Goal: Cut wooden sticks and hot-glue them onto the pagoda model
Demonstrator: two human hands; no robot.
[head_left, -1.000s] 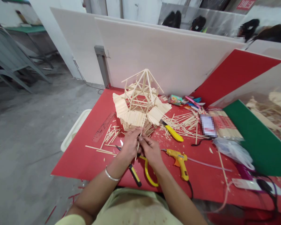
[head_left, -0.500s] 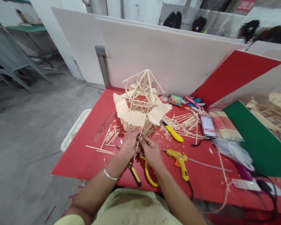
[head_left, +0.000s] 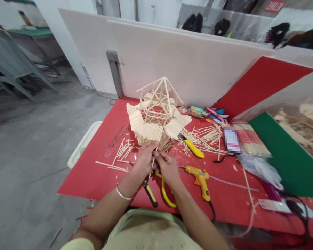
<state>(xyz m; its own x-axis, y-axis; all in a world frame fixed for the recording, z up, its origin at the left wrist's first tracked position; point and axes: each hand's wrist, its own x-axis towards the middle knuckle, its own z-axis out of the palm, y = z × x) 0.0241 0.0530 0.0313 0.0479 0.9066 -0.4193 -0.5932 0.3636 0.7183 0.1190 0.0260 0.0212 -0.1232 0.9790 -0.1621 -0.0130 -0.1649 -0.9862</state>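
Observation:
My left hand and my right hand meet at the near side of a stick-built pagoda model. Both are closed on one thin wooden stick, which slants down between them. The model has an open peaked frame on top and fanned panels of sticks around it. Beneath my hands lie yellow-and-black pliers and a curved yellow tool handle, their upper parts hidden. To the right rest a yellow glue gun and a yellow utility knife.
Loose sticks are strewn right of the model, and a shorter pile lies left near a clear ruler. A plastic bag, cables and a green board occupy the right. White boards stand behind the red table.

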